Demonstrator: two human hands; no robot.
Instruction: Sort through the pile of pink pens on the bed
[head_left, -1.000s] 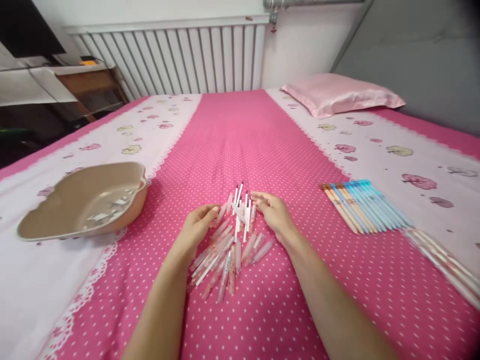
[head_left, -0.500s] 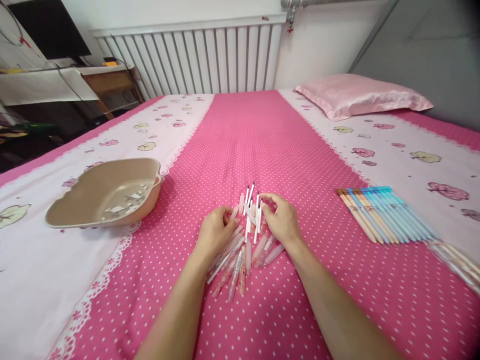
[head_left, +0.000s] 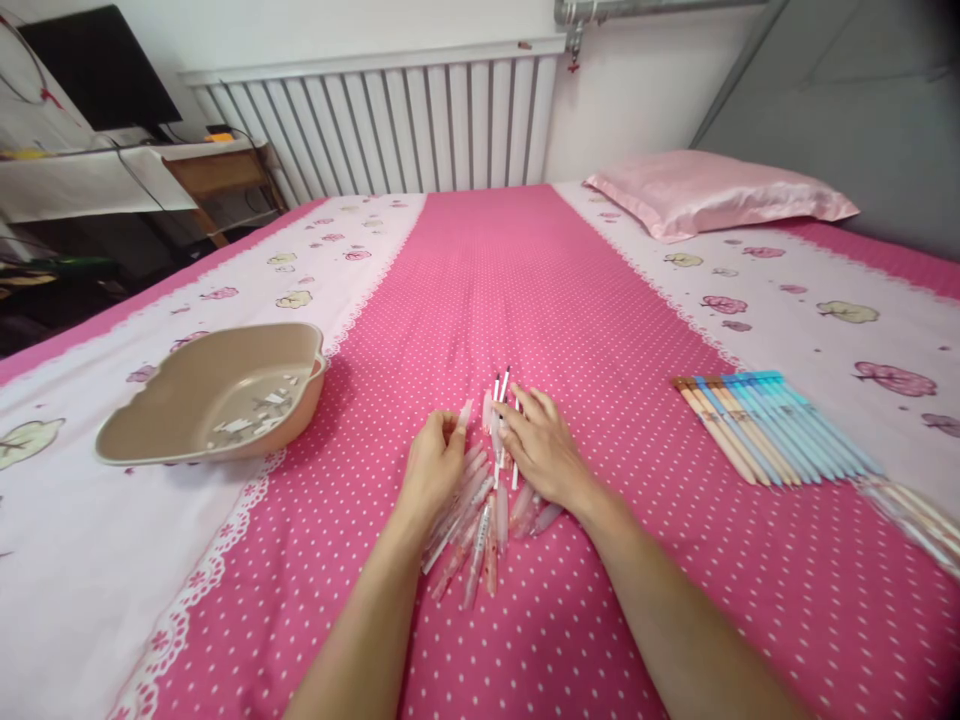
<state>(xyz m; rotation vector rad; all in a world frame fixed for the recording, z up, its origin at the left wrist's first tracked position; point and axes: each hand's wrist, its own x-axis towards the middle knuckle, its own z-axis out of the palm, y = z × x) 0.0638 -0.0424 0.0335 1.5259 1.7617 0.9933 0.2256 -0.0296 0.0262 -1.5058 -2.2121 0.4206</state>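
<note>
Both hands work the heap of translucent pink pens and loose white refills [head_left: 480, 510] on the pink dotted bedsheet [head_left: 525, 280], right of the beige plastic basin [head_left: 142, 440]: the left hand [head_left: 435, 465] pinches a pink cap, the right hand [head_left: 544, 450] lies flat with spread fingers, so sorting seems underway and next calls for singling out one pen.

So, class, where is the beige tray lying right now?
In the head view, the beige tray lies on the left of the bed, on the pale strip of the sheet, left of the left hand and the pile of pens.
</note>
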